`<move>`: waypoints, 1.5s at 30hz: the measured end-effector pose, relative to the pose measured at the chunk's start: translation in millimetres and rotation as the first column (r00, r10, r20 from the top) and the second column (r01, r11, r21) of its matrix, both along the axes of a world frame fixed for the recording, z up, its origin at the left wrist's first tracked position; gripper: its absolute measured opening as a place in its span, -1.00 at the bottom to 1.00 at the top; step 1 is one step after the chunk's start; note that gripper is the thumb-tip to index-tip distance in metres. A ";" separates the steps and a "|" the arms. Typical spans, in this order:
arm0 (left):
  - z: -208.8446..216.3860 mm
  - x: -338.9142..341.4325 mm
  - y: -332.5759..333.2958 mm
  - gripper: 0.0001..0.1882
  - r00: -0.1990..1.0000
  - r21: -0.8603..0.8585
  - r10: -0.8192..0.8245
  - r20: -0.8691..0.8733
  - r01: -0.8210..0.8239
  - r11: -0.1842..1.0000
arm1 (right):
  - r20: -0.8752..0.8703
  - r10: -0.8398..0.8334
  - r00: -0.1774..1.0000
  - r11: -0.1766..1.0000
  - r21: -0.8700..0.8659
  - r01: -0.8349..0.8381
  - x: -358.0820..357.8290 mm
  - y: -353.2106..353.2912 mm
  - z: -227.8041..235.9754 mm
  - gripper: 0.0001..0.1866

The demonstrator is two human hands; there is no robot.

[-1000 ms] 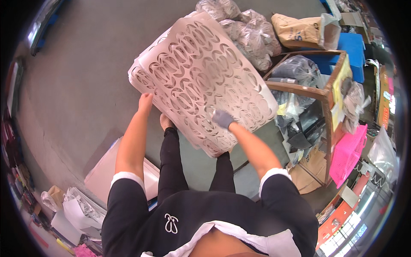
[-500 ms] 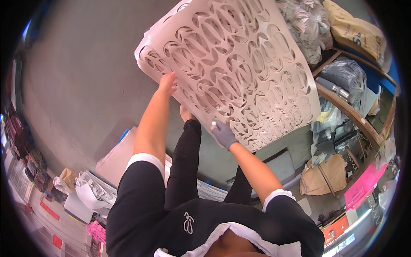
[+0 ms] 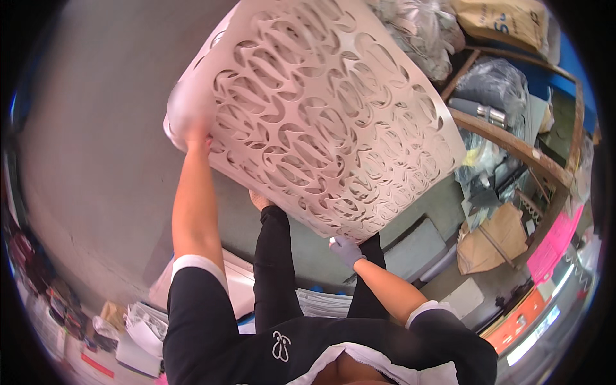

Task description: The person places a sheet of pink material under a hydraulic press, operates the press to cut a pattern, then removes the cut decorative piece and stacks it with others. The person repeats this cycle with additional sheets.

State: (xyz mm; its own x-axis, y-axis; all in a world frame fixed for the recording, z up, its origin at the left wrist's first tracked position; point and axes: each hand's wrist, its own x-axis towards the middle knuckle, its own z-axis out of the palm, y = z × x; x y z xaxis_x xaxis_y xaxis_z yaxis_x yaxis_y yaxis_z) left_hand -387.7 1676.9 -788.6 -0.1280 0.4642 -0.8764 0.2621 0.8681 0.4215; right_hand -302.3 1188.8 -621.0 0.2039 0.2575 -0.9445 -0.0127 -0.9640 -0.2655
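Observation:
A large pale pinkish-white sheet (image 3: 350, 154), full of oval and crescent cut-outs, spreads out in front of me, its left edge curling over. At that left edge is my bare left hand (image 3: 197, 133), closed around the border; its fingers are partly blurred and lie against the sheet. My right hand (image 3: 347, 250), in a grey glove with light fingertips showing, is closed at the sheet's near corner, thumb and fingers pinched together. Between my hands, the near edge of the sheet hangs over my foot.
At the right stands a rusty metal frame (image 3: 513, 138) with plastic-wrapped bundles and a steel flask (image 3: 491, 115). Brown sacks (image 3: 504, 22), a brown paper bag (image 3: 493, 239) and a pink sheet (image 3: 555, 247) are nearby. Flat white sheets (image 3: 237, 282) lie by my legs.
The cut-out sheet has shifted left and toward me in the view. My left hand has moved left along its edge, and my right hand has come nearer, to the near corner.

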 end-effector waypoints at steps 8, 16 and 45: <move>9.5 -5.3 11.9 -0.67 0.995 0.111 -0.091 0.047 0.086 0.990 | -0.061 0.038 0.997 0.996 -0.082 -0.043 -22.4 -8.2 12.2 -0.61; -20.8 13.2 9.1 -0.52 0.961 0.251 -0.180 -0.209 0.230 0.940 | -0.102 -0.037 0.994 0.989 -0.145 0.022 -29.5 -28.0 17.1 -0.65; -6.2 -2.8 27.0 -0.81 0.992 0.208 -0.021 -0.124 0.047 0.977 | 0.398 0.397 0.827 0.883 0.080 -0.463 -15.7 -135.7 146.7 -0.77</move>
State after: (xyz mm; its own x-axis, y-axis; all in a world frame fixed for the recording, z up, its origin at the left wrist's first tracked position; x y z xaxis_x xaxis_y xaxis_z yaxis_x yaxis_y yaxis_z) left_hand -390.5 1703.9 -794.8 -0.2076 0.6420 -0.7381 0.3499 0.7534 0.5568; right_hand -318.0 1053.0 -474.3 0.3512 0.5449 -0.7614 0.5203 -0.7896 -0.3252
